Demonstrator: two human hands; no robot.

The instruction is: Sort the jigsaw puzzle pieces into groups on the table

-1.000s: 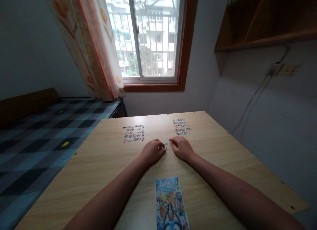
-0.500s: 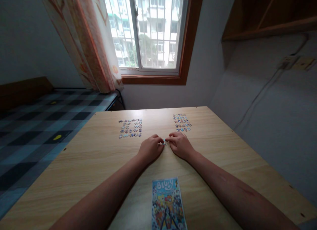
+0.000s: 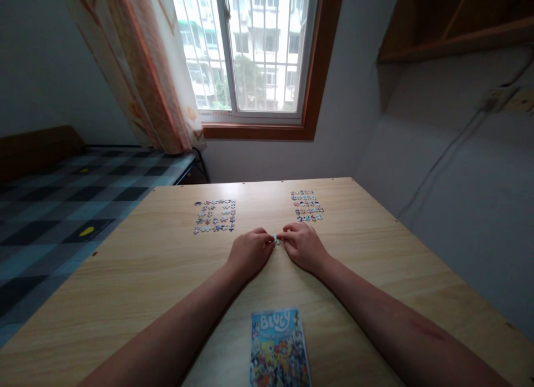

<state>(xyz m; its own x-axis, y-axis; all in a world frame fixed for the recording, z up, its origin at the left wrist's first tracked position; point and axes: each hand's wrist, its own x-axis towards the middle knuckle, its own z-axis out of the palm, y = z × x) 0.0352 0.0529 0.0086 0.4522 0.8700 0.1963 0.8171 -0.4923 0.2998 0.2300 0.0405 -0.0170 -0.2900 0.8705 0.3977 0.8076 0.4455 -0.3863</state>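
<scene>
At the middle of the table, a small pale-blue and white jigsaw puzzle piece point(image 3: 276, 239) lies between my fingertips; it may be more than one joined piece, too small to tell. My left hand point(image 3: 252, 251) pinches it from the left with closed thumb and fingers. From the right, my right hand point(image 3: 304, 245) closes on its other side, the index finger stretched over it and the thumb below. Both hands rest low against the wooden tabletop. Loose puzzle pieces point(image 3: 214, 228) stand in rows beyond my left hand, and another group of pieces point(image 3: 307, 204) beyond my right.
A colourful picture sheet or box marked "BLUEY" point(image 3: 278, 348) lies between my forearms at the near side of the table point(image 3: 175, 276). Left of the table is a bed with a checked cover point(image 3: 112, 181). A window point(image 3: 267, 53) and curtain point(image 3: 146, 75) are ahead.
The view has shifted slightly, so the table's contents sit a little differently. Both hands stay at the small piece in the middle, with hardly any finger movement.
</scene>
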